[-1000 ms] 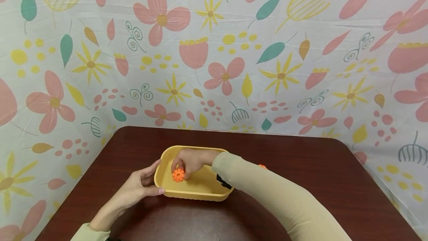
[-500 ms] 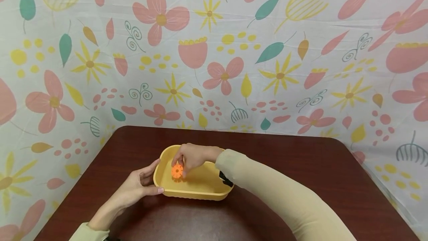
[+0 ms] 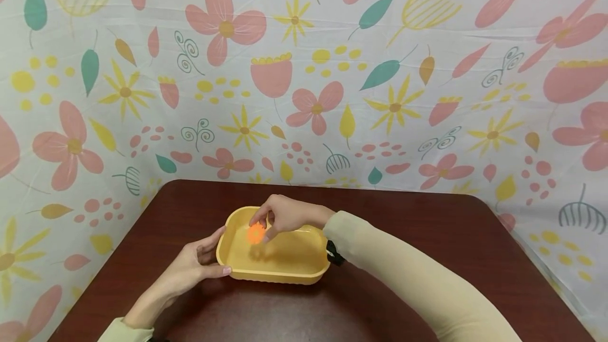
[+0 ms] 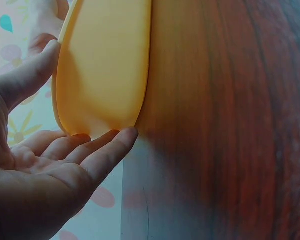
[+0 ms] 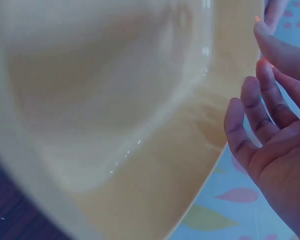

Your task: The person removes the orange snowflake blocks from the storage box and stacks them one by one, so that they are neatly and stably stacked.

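A yellow rectangular tray point(image 3: 275, 277) with rounded corners stands on the table. My left hand point(image 3: 192, 265) grips its left end, the thumb at the near corner and the fingers along the end wall. In the left wrist view the fingertips point(image 4: 127, 136) press against that wall. Above the tray floor, my right hand point(image 3: 287, 214) pinches an orange notched plastic disc point(image 3: 256, 234), shaped like a flower, between thumb and fingers. A shadow lies below the disc. From the right wrist only a sliver of orange shows past the thumb point(image 5: 280, 52); the other fingers are loosely bent.
A dark red-brown table point(image 3: 418, 226) spreads around the tray. Behind it and along the left side hangs a white cloth point(image 3: 304, 67) printed with flowers and leaves. The right sleeve point(image 3: 404, 273) crosses over the table's right part.
My right hand has risen from the tray floor with the orange disc, shifting slightly right. The left hand stays on the tray. Another orange piece, earlier glimpsed behind the right sleeve, is now hidden.
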Tool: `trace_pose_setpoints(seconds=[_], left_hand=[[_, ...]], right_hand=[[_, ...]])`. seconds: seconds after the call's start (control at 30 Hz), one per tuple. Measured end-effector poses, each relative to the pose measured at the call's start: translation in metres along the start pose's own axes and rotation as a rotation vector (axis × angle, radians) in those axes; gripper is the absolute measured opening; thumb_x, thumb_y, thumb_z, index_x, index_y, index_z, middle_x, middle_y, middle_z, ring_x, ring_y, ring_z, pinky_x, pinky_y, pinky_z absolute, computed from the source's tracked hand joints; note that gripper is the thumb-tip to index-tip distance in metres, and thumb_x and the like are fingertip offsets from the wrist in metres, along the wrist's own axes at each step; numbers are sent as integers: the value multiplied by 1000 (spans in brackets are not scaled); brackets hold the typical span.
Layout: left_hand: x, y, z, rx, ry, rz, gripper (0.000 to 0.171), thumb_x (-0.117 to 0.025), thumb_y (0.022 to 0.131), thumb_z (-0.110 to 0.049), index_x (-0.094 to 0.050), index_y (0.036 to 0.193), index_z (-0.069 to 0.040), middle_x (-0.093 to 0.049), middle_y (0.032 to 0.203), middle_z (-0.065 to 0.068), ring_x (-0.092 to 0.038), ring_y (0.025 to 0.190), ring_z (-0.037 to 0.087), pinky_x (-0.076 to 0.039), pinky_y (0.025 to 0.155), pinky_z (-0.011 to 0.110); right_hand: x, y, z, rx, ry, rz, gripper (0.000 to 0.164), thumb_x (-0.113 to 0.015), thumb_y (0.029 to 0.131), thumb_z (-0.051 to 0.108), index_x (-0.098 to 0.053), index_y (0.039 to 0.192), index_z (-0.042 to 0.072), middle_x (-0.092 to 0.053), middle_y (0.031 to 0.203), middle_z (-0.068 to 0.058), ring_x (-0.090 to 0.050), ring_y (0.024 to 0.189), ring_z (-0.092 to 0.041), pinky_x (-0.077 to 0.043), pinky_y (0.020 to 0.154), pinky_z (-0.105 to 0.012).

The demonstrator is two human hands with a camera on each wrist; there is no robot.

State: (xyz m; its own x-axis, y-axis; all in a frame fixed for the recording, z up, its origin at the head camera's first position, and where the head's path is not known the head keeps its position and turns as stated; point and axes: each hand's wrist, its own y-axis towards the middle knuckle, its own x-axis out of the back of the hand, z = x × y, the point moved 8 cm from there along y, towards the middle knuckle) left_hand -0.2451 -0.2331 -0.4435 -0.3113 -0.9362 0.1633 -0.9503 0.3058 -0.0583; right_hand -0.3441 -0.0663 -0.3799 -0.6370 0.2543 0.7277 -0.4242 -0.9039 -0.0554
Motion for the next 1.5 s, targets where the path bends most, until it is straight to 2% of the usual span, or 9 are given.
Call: trace_pose_setpoints(seconds=[0.13,0.4,0.63,0.77,0.87,1.03,1.1,1.3,1.5], left_hand=[[0,-1,-1,1,4,-4,99,-86,89,-11,-26,167,-5,-32,166,21,-41,145,42,-55,95,29],[-1,-1,1,5,13,-10,99,-85,89,-8,-26,167,-6,-32,166,21,-42,145,43,-55,94,29],[-2,-1,0,-13,27,0,100,-86,88,-10,-25,167,-4,-32,165,24,-41,145,46,-55,94,29],[-3,0,-1,-15,29,5,100,-86,88,-11,-25,167,-4,-33,165,25,-41,145,47,-55,95,29],[-3,-1,-1,-11,30,5,101,-87,88,-12,-25,167,-5,-33,165,25,-42,144,46,-55,95,29],[-2,-2,0,1,27,3,101,-87,88,-13,-25,167,-5,-33,165,24,-43,144,45,-55,95,30],[-2,-2,1,5,30,-3,101,-87,88,-13,-26,167,-6,-34,165,23,-44,144,45,-55,95,30],[-2,-3,0,12,33,-18,100,-88,87,-14,-28,167,-8,-33,167,17,-46,143,41,-52,97,27],[-2,-4,-2,7,39,-12,100,-88,87,-14,-28,167,-7,-32,167,16,-45,144,41,-51,97,26]], right_hand=[[8,-13,-2,3,13,-53,39,-89,85,7,-79,122,7,-65,83,3,-35,57,-10,-34,57,-23],[22,-43,-6,3,3,-160,39,-91,82,11,-80,120,9,-61,85,-8,-41,69,-16,-35,65,-24],[33,-73,-14,10,36,-239,41,-93,81,12,-81,120,8,-53,80,-1,-41,73,-13,-35,69,-26],[38,-92,-21,-20,50,-279,44,-93,81,14,-80,122,10,-50,79,0,-41,73,-13,-34,69,-28],[42,-107,-28,-40,57,-307,44,-93,82,17,-80,124,12,-50,78,-5,-38,71,-15,-33,67,-28],[47,-132,-37,-31,74,-350,43,-92,83,18,-80,123,10,-49,80,-21,-35,69,-17,-32,67,-29],[49,-143,-42,-33,84,-371,42,-93,83,16,-80,123,9,-49,80,-21,-36,70,-17,-32,67,-29],[55,-174,-57,-103,76,-433,41,-94,82,16,-82,121,14,-49,78,-10,-42,72,-19,-35,66,-29],[57,-207,-76,-187,68,-473,41,-92,83,14,-81,123,17,-52,80,-10,-45,73,-23,-37,64,-30]])
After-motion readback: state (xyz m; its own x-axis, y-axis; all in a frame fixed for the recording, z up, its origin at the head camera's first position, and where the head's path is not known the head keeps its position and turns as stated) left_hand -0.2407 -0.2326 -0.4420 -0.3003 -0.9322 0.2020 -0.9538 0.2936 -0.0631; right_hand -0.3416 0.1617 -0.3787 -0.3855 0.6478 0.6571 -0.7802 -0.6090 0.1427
